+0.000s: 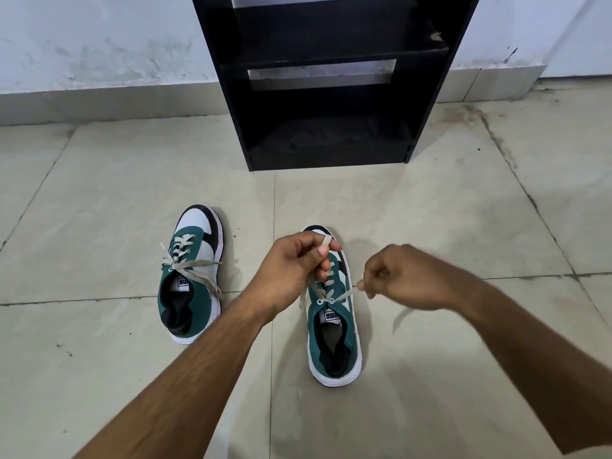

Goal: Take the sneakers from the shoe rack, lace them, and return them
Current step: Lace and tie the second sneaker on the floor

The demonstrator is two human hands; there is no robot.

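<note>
Two green, white and black sneakers stand on the tiled floor, toes toward the rack. The left sneaker (192,276) has its beige lace threaded and loosely crossed, with ends hanging over its side. Over the right sneaker (334,332) my left hand (291,266) grips one end of the beige lace (341,298), a loop of it showing above my forefinger. To the right of that shoe my right hand (407,279) pinches the other lace end and holds it taut from the top eyelet.
A black shoe rack (331,94) with bare shelves stands against the white wall straight ahead. Pale floor tiles (116,193) with dark grout lines spread around the shoes. A low tiled skirting runs along the wall.
</note>
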